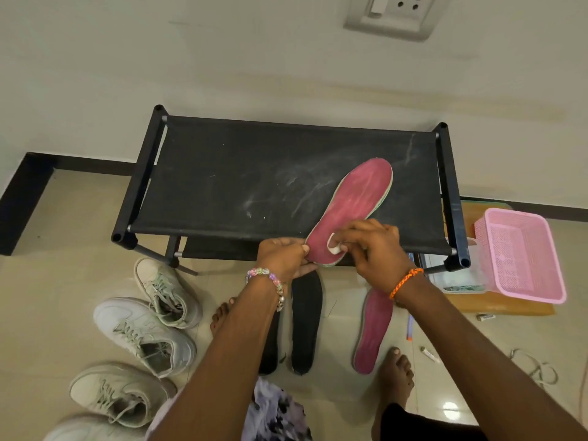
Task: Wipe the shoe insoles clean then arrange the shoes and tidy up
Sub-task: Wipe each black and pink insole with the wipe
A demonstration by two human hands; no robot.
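On the bench (222, 173), the left hand (281, 257) pinches the insole (353, 205) heel; the right hand (372, 246) grip presses a wipe (334, 246) onto it.

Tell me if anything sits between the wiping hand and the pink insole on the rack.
Nothing visible does. The right hand presses a white wipe straight onto the pink insole, whose heel end the left hand pinches.

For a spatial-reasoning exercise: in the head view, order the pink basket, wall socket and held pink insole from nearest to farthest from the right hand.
1. Held pink insole: touched by the right hand, on the rack.
2. Pink basket: to the right, on the floor.
3. Wall socket: top, on the wall.
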